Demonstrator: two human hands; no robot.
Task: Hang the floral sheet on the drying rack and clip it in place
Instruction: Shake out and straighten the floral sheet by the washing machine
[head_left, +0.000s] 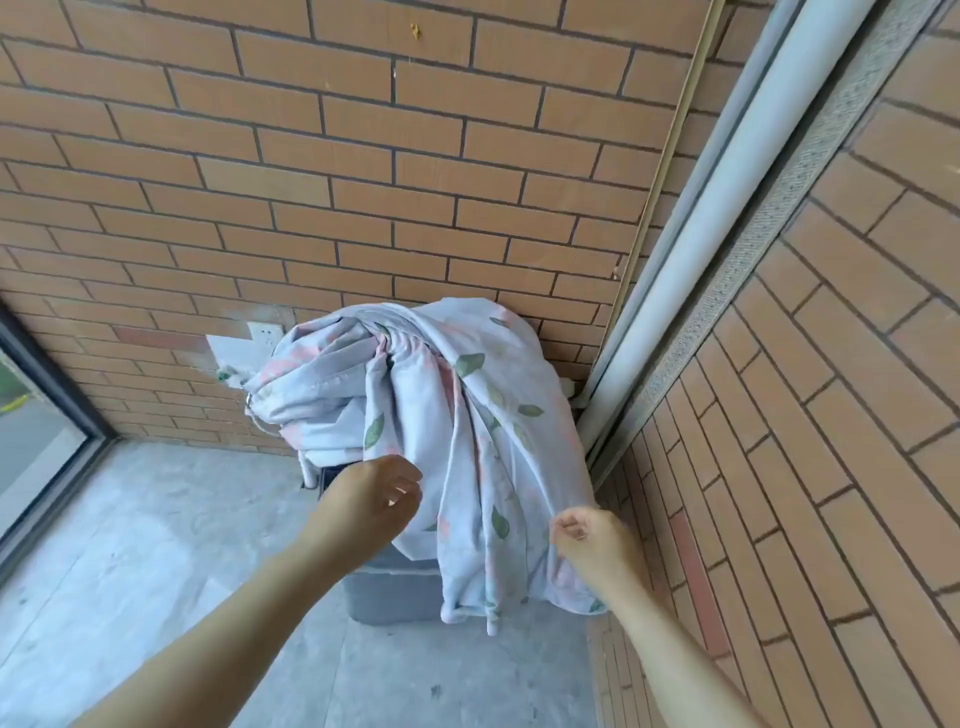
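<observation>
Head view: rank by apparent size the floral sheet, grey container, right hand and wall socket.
Largest to smallest:
floral sheet
grey container and right hand: too alike to rank (container mostly covered, hand nearer)
wall socket

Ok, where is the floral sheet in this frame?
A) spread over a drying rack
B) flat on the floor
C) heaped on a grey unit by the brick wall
C: the floral sheet lies bunched on the grey unit against the brick wall.
</observation>
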